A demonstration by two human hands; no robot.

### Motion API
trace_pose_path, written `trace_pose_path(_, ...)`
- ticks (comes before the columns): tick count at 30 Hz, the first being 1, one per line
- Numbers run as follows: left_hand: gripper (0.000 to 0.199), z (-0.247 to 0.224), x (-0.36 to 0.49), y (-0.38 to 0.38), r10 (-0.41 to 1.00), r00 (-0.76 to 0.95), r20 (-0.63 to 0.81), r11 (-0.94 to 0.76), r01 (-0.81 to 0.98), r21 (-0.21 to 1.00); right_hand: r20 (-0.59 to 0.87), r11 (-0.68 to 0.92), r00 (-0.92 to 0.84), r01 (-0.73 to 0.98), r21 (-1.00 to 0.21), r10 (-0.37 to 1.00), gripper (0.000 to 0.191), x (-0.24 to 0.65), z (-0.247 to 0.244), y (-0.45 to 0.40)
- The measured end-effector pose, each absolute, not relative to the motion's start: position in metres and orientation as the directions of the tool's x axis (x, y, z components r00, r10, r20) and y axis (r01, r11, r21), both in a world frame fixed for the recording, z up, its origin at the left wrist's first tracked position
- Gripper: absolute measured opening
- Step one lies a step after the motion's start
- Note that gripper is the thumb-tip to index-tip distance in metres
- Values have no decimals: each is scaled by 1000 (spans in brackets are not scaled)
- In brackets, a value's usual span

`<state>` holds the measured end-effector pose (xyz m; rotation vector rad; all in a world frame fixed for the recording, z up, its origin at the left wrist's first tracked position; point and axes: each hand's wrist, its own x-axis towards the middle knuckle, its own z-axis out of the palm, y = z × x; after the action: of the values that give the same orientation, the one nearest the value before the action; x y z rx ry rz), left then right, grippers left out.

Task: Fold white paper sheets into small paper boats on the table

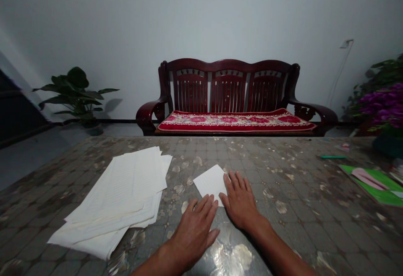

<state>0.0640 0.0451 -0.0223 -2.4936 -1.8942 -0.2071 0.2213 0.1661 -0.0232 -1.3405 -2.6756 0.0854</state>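
Head view: left hand, right hand unclenched, flattened palm-down, both touching small white paper.

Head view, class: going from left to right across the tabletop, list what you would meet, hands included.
Stack of white papers, left hand, right hand, thin green stick, flat bright-green item.

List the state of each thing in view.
Left hand: open, palm down
Right hand: open, palm down
Small paper: flat, partly under both hands
Paper stack: loose, edges uneven
Green stick: lying flat
Green sheet: lying flat
Mat: spread over bench
Potted plant: leafy, upright
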Motion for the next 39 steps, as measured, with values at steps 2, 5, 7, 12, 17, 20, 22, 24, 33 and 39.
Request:
trace_pose_path(2,61,-21,65,45,963,255,87,-262,962,80,66,594,-591,795,-121,804,64,223,-23,168)
trace_pose_path(5,60,-16,65,44,967,253,39,-255,964,80,47,598,-597,793,-120,801,64,230,-23,173)
trace_pose_path(7,60,-14,65,43,969,245,24,-246,966,75,52,591,-589,800,-102,806,63,239,-23,179)
trace_pose_path(12,60,-27,70,42,981,182,69,-186,980,68,192,507,-493,862,-31,849,55,268,-8,191)
trace_pose_path(17,64,-33,104,42,997,34,68,-37,998,43,325,655,-578,720,-228,748,35,274,4,161)
trace_pose_path(20,54,-10,122,45,1000,1,-16,0,996,85,303,756,-697,548,-359,650,39,265,-8,145)
trace_pose_path(22,36,11,117,49,998,26,-65,-14,983,185,291,774,-729,506,-381,619,40,260,-18,151)
trace_pose_path(24,30,29,96,53,984,161,-80,-122,927,355,292,799,-762,454,-395,578,41,257,-25,166)
trace_pose_path(33,53,16,4,54,882,469,50,-449,802,394,357,840,-783,363,-403,509,47,249,-32,215)
trace_pose_path(39,47,16,5,61,828,546,124,-559,792,247,353,827,-761,414,-380,544,47,248,-36,213)
